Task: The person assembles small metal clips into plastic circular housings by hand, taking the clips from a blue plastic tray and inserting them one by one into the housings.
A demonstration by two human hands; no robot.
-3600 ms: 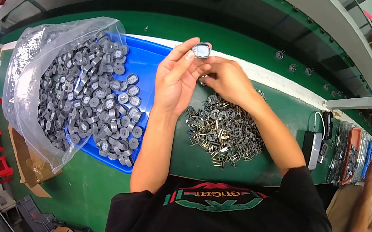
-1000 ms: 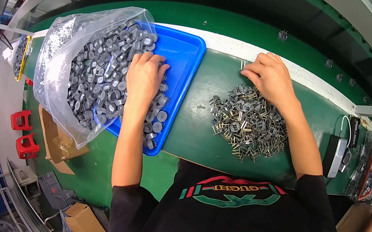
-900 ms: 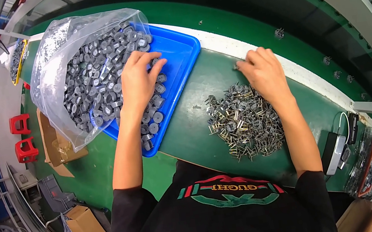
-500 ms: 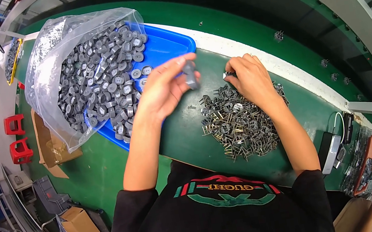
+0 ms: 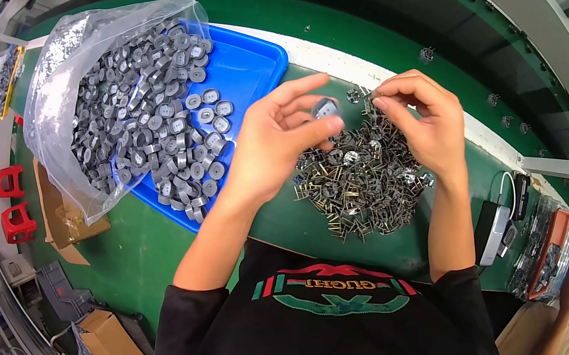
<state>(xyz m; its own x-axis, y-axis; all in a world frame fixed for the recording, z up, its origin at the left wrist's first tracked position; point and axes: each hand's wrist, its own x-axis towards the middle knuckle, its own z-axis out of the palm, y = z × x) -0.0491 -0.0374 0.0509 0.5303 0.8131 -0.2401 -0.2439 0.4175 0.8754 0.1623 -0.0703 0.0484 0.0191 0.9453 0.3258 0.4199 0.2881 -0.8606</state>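
Note:
My left hand (image 5: 272,146) is raised over the green table (image 5: 153,244) and pinches a small grey round part (image 5: 324,108) between thumb and fingers. My right hand (image 5: 425,120) is close beside it, its fingertips closed on a small metal clip (image 5: 366,96). Under both hands lies a heap of brassy metal clips (image 5: 361,183). To the left, a blue tray (image 5: 244,71) holds many grey round parts (image 5: 157,138) that spill from a clear plastic bag (image 5: 73,107).
A green conveyor belt (image 5: 378,19) with a white edge runs behind the tray, a few small parts on it. A black device with a cable (image 5: 499,224) lies at the right. Cardboard boxes (image 5: 105,343) and red stools (image 5: 10,204) stand on the floor. Another person (image 5: 568,295) sits at the lower right.
My left hand has left the blue tray with a grey part and come up to the right hand, which has lifted a clip from the heap. The two hands now meet above the heap.

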